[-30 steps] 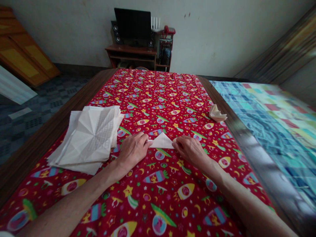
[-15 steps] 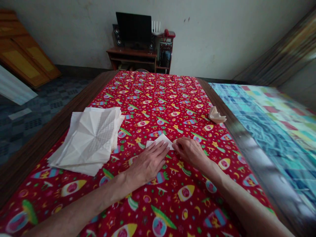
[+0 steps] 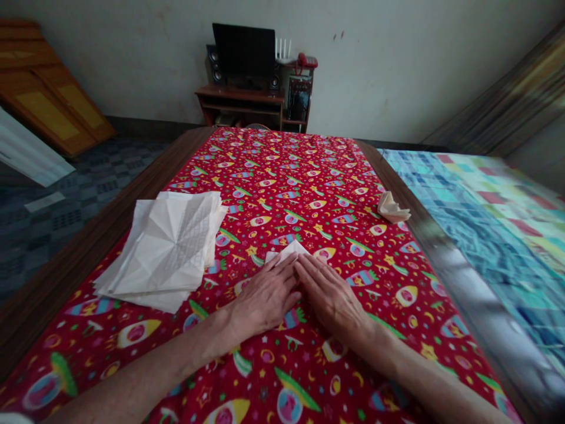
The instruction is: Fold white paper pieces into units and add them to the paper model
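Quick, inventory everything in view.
Folded paper: 1, white, centre
Paper stack: 1, white, left
Small folded piece: 1, cream, right
Tablecloth: 1, patterned red, middle
Table: 1, brown, beneath tablecloth
Desk: 1, brown, back
Monitor: 1, black, on desk
Speakers: 2, dark, flanking monitor
Router: 1, white, beside monitor
Telephone: 1, red, beside router
Computer case: 1, black, in desk
Cabinet: 1, brown, left
Panel: 1, white, left
Bedspread: 1, multicoloured, right
Curtain: 1, brownish, right
Wall: 1, grey, back
Floor: 1, grey, left
Left hand: 1, bare, on folded paper
Right hand: 1, bare, same paper
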The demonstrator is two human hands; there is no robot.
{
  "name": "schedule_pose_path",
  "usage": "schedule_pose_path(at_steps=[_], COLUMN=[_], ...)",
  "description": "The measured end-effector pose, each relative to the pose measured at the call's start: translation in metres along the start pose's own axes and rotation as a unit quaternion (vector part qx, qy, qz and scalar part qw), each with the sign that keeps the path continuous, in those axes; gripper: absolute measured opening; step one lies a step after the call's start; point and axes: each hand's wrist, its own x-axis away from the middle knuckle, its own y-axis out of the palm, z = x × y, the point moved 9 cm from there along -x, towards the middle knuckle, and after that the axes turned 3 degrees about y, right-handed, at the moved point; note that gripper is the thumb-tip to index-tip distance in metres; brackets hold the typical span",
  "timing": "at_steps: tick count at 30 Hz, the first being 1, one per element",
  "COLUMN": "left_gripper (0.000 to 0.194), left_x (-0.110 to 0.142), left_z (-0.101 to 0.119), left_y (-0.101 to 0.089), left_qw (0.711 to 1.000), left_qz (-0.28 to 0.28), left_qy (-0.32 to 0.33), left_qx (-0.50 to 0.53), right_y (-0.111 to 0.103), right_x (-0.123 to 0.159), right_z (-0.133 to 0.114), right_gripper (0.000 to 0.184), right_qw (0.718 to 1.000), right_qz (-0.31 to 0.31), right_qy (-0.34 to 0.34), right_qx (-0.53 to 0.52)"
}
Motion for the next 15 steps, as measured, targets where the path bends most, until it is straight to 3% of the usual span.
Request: schedule_pose_path(at_steps=[7,15], left_gripper=[0.049,0.047], left_x=[0.012,0.042], left_z=[-0.009,-0.031], left_y=[-0.006,-0.018], left_qw=[0.999,0.993], left_qz=[0.019,0.007], left_qy=[-0.011,-0.053], left_qx=[-0.043,-0.102], right_y=[0.009,0.001], right_x=[0.021,0.021], right_z=[0.014,0.024], right_gripper=[0.057,0.043], right_qw=[0.993,0.995], right_qz=[-0.083,-0.042], right_qy=[0.043,0.056], right_qx=[-0.066,-0.069])
